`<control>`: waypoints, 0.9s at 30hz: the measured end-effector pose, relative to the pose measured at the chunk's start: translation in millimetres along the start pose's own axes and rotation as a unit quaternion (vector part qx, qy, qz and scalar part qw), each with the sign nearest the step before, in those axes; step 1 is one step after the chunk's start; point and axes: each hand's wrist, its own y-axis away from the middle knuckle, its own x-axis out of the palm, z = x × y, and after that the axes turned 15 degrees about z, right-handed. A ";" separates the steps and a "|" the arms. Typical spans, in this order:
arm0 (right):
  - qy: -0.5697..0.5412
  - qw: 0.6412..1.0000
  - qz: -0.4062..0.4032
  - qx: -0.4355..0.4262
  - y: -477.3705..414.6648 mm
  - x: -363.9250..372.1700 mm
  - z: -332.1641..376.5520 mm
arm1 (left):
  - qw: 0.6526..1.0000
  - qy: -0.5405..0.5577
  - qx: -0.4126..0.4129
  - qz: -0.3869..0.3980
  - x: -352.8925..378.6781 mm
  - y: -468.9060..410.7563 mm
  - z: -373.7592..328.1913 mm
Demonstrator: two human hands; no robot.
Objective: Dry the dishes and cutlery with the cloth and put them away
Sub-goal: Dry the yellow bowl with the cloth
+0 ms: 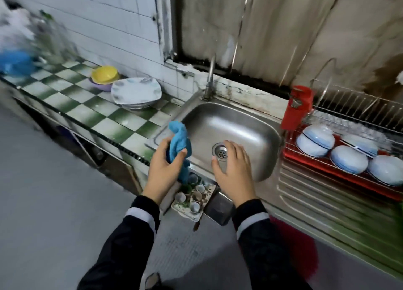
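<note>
Right of the sink, the rack holds upturned bowls; plates stack far left. The right hand hovers spread over the sink, holding nothing, well apart from the bowls. The left hand grips the cloth, near-left.

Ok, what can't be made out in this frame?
Head view:
- Blue thing, far left: motion blur, unidentifiable.
- Red holder: contents too blurred to tell.
- Rack: cut off by right edge.
- Cloth: partly hidden by left hand.
</note>
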 end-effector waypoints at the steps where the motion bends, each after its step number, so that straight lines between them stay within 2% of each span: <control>1: -0.009 1.000 0.003 -0.005 -4.4 10.3 12.7 | 1.000 -0.004 0.003 -0.009 -17.8 -1.7 3.6; 9: -0.032 0.997 0.062 -0.019 -68.3 106.5 116.2 | 0.996 -0.006 -0.017 -0.084 -165.4 -6.1 36.6; 15: -0.023 0.994 0.092 -0.057 -114.6 158.9 180.9 | 0.992 0.000 -0.041 -0.120 -246.2 -5.6 52.5; 22: -0.008 0.986 0.147 -0.079 -184.7 212.8 227.0 | 0.965 0.143 -0.079 -0.203 -328.7 -34.4 78.7; 27: -0.011 0.984 0.153 -0.094 -260.7 247.9 256.2 | 0.954 0.174 -0.107 -0.217 -387.5 -91.4 97.1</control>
